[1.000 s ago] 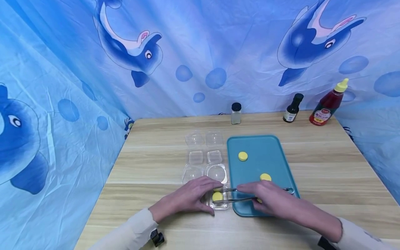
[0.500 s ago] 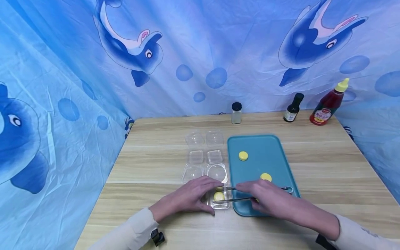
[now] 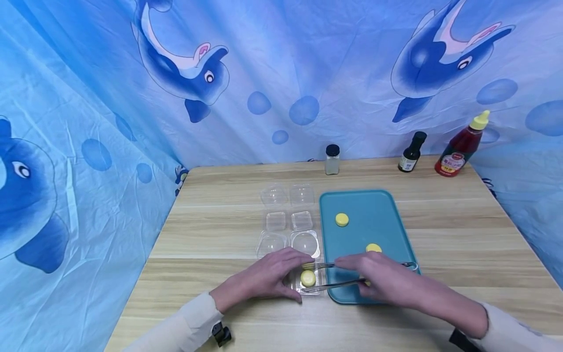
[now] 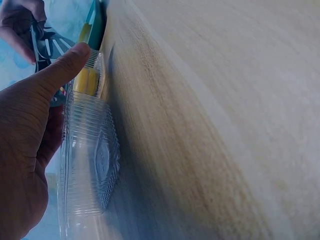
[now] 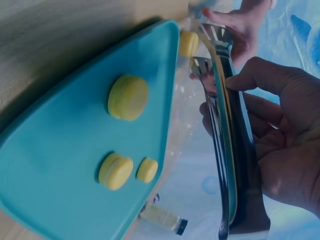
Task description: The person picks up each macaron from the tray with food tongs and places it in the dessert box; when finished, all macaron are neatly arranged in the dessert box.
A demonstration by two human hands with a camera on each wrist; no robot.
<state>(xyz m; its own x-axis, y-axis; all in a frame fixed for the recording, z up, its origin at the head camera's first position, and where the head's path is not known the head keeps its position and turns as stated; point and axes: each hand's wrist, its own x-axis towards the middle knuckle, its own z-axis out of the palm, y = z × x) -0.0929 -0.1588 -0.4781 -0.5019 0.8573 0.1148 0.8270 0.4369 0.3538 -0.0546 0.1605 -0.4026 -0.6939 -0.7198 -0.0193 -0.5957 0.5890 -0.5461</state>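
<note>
My right hand [image 3: 382, 276] grips metal serving tongs [image 5: 240, 150], thumb on one arm and fingers behind the other. Their slotted tips are spread apart over a clear plastic container [image 3: 317, 288]. Between those tips, a yellow macaron [image 3: 308, 278] lies in the container, with a bit of yellow showing behind it by the far tip. My left hand [image 3: 268, 276] holds this container from the left, thumb at the near side and fingers at the far side. In the right wrist view, a large macaron [image 5: 128, 97] and two others [image 5: 116, 171] sit on the teal tray [image 5: 65, 150].
More clear containers [image 3: 275, 221] stand in two columns beyond my left hand, left of the tray. Along the back of the wooden table are a black-capped jar [image 3: 332, 160], a small dark bottle [image 3: 411, 154] and a red sauce bottle [image 3: 459, 149].
The tongs have opened wider: their near arm has shifted toward me, off the macaron, which now lies free between the tips. My left hand keeps its place.
</note>
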